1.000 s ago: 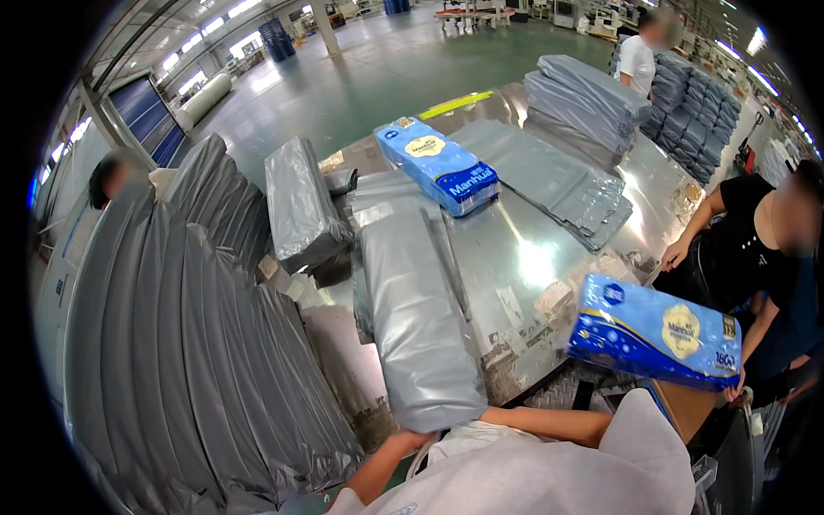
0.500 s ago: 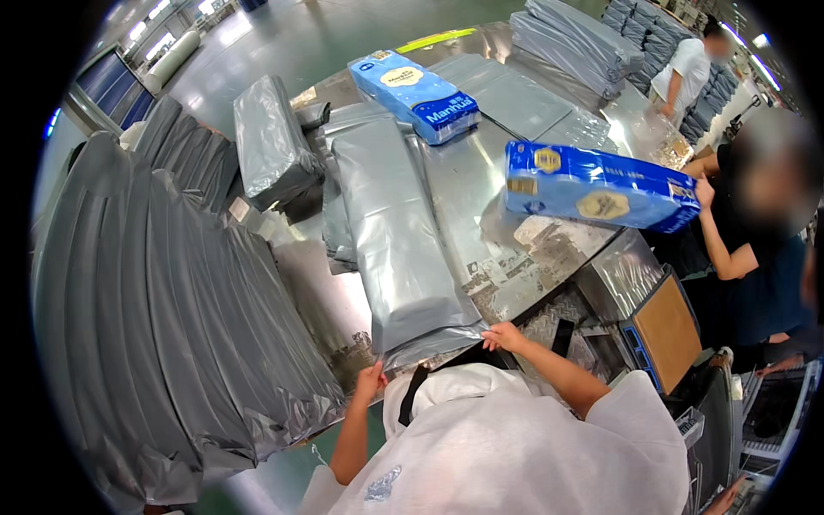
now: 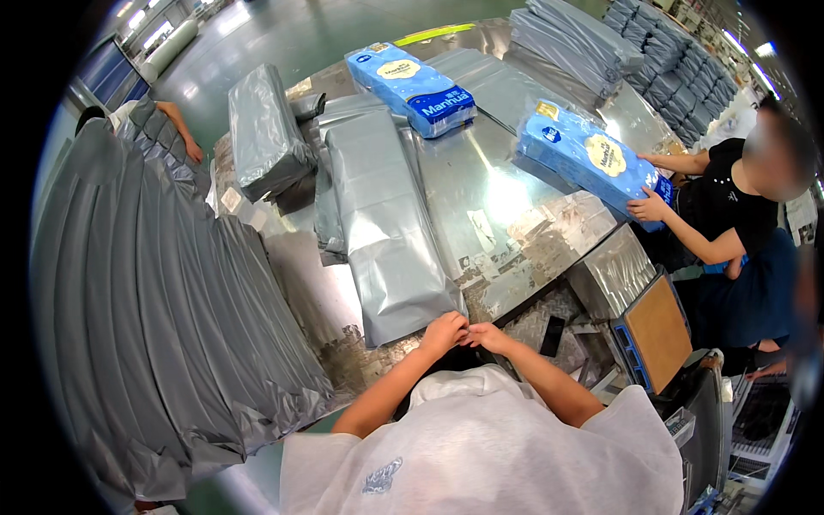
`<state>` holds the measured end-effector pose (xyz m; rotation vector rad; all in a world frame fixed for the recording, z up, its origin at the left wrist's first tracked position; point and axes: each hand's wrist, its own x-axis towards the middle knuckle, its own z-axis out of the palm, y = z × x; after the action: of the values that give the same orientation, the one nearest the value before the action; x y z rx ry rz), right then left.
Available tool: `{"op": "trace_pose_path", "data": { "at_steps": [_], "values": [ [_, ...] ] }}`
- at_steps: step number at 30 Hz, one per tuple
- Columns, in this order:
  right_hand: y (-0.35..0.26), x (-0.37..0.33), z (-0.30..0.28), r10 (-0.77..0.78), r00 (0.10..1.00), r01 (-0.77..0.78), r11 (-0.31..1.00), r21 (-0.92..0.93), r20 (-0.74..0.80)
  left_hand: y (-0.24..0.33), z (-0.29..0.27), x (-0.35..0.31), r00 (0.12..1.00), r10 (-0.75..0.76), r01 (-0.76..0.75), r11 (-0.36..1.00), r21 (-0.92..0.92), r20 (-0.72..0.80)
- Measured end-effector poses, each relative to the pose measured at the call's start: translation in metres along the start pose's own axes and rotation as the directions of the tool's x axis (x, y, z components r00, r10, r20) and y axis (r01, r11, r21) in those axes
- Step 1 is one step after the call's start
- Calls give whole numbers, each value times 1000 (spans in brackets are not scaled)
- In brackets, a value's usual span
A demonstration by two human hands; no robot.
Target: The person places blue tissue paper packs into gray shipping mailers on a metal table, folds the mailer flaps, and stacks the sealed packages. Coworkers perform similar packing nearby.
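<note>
A filled grey plastic bag [image 3: 386,232] lies lengthwise on the metal table, its near end toward me. At its near right corner my left hand [image 3: 446,335] is closed, fingers pinched on the bag's edge. Right beside it, almost touching, my right hand [image 3: 487,337] is closed too, with its fingertips pressed together; what it pinches is hidden or too small to name. The near edge of the bag looks tucked down toward the table edge.
Big stacks of flat grey bags [image 3: 172,326] rise at left. Another grey package [image 3: 266,129] and a blue tissue pack [image 3: 412,86] lie farther back. At right a co-worker handles a blue tissue pack [image 3: 592,154]. A person's arm [image 3: 182,129] shows behind the left stacks.
My hands were apart, holding both sides of the bag's open end; my left hand has moved right to meet the other. The co-worker's tissue pack has turned, and a person has appeared at far left.
</note>
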<state>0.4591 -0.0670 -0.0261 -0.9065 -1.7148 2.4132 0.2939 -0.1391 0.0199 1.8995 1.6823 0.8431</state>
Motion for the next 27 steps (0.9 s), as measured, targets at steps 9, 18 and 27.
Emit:
{"op": "trace_pose_path", "data": {
  "at_steps": [9, 18, 27],
  "values": [
    [21, 8, 6, 180, 890, -56, 955, 291, -420, 7, -12, -67, 973, -189, 196, 980, -41, 133],
    [42, 28, 18, 377, 720, -133, 899, 417, -583, -130, -16, -417, 215, -974, -357, -148, -922, 73],
    [32, 25, 13, 371, 719, -161, 911, 379, -588, -103, -110, -540, 282, -686, 815, -197, 544, -671]
  ]
}}
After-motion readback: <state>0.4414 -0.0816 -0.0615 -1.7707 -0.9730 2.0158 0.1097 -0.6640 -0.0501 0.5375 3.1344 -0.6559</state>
